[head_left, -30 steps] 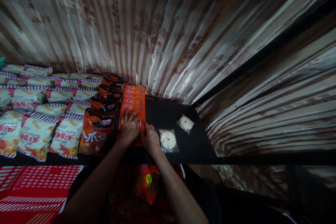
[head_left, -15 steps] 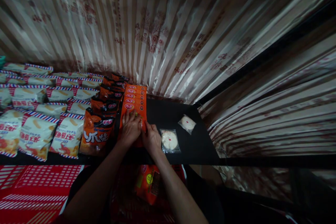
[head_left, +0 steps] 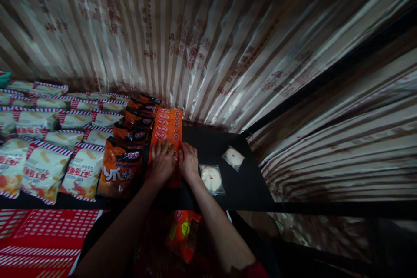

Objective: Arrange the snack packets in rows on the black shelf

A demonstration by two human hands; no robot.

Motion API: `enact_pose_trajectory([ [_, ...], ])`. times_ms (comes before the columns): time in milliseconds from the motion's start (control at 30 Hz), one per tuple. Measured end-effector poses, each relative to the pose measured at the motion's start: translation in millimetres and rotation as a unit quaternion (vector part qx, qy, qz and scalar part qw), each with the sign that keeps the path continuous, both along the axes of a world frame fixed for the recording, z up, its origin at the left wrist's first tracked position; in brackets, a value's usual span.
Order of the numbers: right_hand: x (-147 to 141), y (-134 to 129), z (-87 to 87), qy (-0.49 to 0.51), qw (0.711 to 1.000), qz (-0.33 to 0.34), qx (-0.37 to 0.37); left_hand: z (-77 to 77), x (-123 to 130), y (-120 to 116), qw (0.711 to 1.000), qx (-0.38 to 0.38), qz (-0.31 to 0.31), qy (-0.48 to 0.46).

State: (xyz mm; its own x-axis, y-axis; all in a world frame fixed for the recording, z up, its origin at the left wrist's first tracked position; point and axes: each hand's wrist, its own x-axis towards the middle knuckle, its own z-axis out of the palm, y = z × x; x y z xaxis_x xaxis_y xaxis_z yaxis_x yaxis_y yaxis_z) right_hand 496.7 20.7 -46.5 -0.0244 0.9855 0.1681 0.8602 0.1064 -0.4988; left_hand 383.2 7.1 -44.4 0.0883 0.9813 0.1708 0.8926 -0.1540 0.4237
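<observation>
A row of overlapping flat orange packets [head_left: 167,124] lies on the black shelf [head_left: 250,178]. My left hand [head_left: 162,161] rests on the near part of that row, palm down with its fingers spread. At the row's right edge is my right hand [head_left: 188,160], its fingers apart and touching the side of the packets. Just left of the row stand several black-and-orange snack bags [head_left: 119,169]. Two round white items in clear wrappers, one nearer [head_left: 211,178] and one farther [head_left: 233,157], lie to the right of my hands.
Several rows of white snack bags [head_left: 47,169] fill the shelf's left side. Red plastic baskets [head_left: 48,239] sit below, and an orange packet [head_left: 185,234] is under my right forearm. Patterned curtain cloth [head_left: 195,43] hangs behind, crossed by a black bar [head_left: 325,71] at the right.
My right hand has shifted slightly up along the packets' edge, and its fingers have straightened. My left hand stays on the packets. The whole view has moved a little.
</observation>
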Motion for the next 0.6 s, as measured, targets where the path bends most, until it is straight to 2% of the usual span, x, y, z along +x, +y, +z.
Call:
enact_pose_trajectory([
  [233, 5.4, 19.2, -10.9, 0.002, 1.000, 0.020, 0.004, -7.5, 0.9, 0.3, 1.000, 0.002, -0.004, 0.014],
  [600, 5.2, 23.5, -15.8, -0.011, 1.000, 0.012, 0.026, -7.7, 2.2, -5.3, 0.999, -0.014, -0.013, 0.033],
])
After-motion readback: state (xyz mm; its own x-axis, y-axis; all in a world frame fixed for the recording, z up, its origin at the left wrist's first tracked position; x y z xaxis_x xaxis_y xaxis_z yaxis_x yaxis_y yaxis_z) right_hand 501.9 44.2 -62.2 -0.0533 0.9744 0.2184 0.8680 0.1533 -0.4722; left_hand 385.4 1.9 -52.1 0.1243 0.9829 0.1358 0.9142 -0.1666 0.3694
